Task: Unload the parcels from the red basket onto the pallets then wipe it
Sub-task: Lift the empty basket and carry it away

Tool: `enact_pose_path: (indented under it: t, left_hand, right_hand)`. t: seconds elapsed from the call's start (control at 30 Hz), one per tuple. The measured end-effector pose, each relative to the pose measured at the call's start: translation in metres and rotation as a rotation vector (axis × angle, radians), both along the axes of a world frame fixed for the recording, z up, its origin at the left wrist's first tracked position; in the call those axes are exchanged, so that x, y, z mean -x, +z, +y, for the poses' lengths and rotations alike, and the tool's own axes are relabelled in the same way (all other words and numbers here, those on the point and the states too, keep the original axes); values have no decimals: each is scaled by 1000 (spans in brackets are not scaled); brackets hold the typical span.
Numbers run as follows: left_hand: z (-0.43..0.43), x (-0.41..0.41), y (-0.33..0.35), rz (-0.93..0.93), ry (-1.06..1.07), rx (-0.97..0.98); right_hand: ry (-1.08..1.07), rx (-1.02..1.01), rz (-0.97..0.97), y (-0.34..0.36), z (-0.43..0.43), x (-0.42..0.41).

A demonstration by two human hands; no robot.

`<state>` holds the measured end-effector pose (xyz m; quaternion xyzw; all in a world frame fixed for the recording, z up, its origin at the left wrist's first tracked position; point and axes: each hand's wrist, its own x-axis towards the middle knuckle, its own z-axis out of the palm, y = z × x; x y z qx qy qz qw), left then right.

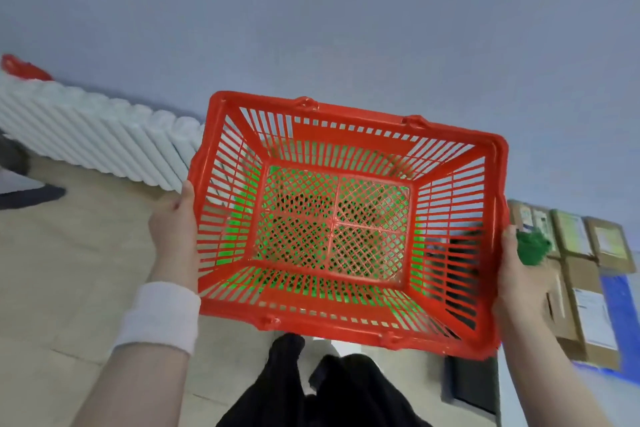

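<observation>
L hand [173, 229] & R hand [519, 276] grip red basket [360, 118] by side rims.

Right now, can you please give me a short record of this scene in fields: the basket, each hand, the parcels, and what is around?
basket: red basket, held up off the floor, tilted, no parcels inside
left hand: left hand grips the basket's left side
right hand: right hand grips the right side, with a green cloth bunched at its fingers
parcels: cardboard parcels lying side by side on a blue pallet
under basket: something green shows through the mesh; cannot tell what
background: white radiator along the wall
</observation>
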<state>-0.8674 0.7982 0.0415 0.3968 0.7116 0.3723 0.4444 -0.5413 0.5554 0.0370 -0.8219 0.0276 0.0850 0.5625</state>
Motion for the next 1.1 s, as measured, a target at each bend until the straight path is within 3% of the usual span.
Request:
enact_pose_path:
  t: [0.6, 0.9, 1.0, 1.1]
  left_hand:
    - [54, -49, -97, 99, -20, 234]
    - [64, -47, -141, 330, -138, 279]
    - [55, -51, -147, 325, -155, 258]
    - [50, -51, -157, 367, -165, 256]
  right_hand:
    - [-32, 315, 210, -91, 54, -30]
    - [134, 539, 242, -118, 68, -44]
    - [188, 614, 236, -116, 74, -46]
    - [134, 629, 196, -112, 74, -49]
